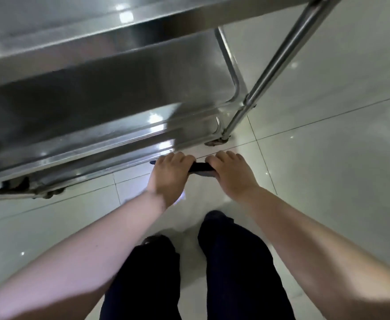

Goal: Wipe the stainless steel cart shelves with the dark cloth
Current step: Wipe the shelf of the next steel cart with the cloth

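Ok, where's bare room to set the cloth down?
The shaded shelf looks bare up to its right rail. The floor right of the post is open. Tight spot: by the post's foot, where left hand and right hand grip the cloth.

Head view, steeply downward, near cart (120, 93)

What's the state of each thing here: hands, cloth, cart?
Left hand: fingers curled, gripping one end of the cloth.
Right hand: fingers curled, gripping the other end.
Dark cloth: bunched into a narrow strip, stretched between both hands, held near the bottom shelf's front edge.
Stainless steel cart: upright on the pale tiled floor; neither hand touches it.
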Demonstrator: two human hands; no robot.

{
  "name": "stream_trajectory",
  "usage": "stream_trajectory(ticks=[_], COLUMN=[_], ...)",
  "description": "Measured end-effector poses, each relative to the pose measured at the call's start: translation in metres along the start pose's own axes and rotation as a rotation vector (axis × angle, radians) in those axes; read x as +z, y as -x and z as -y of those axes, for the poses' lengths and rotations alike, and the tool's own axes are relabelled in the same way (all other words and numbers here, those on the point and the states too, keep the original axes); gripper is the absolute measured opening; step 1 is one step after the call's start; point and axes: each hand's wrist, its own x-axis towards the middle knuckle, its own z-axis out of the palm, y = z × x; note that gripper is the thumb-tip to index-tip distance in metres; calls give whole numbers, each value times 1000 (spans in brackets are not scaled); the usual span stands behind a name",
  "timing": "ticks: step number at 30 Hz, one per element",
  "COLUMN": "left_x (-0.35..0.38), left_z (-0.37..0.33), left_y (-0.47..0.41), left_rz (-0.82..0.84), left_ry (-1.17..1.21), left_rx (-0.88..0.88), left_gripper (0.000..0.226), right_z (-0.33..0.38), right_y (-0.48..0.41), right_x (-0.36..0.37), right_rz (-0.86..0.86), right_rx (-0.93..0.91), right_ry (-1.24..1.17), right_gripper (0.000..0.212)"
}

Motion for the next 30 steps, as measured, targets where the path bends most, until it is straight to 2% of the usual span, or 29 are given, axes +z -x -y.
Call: stream_trajectory(ticks=[3,5,6,9,11,14,17,22,25,30], left_x=[-69,-124,-154,-244,-302,-394,-486,-627,-697,-768], left_z=[-19,-35,-43,-66,-76,-85,-93,-103,-107,-138], left_y=[6,8,9,5,-4,-15,-15,-16,-24,-45], left_rz=[-91,-153,-175,-211,-223,-232,-338,-516,-613,-719], left_ry=[29,55,62,45,4,-61,-117,-185,-204,-115], left_rx=[22,109,141,169,187,187,245,259,301,284], left_gripper=[27,15,14,30,26,10,13,18,21,21], right_z=[5,9,12,27,41,67,97,149,172,192], right_y=[29,47,54,68,71,71,74,85,92,108], right_x=[-71,-125,-154,-240,-297,-386,-477,-614,-680,-755], right_rz=[-175,-261,-286,-324,-337,-374,-440,-575,-604,-673], right_rx=[-31,-27,-28,-35,-41,-60,-82,-160,-121,29], right_ry=[-28,-32,-27,11,27,51,107,326,440,388], right_gripper=[18,15,18,27,30,22,16,27,28,32])
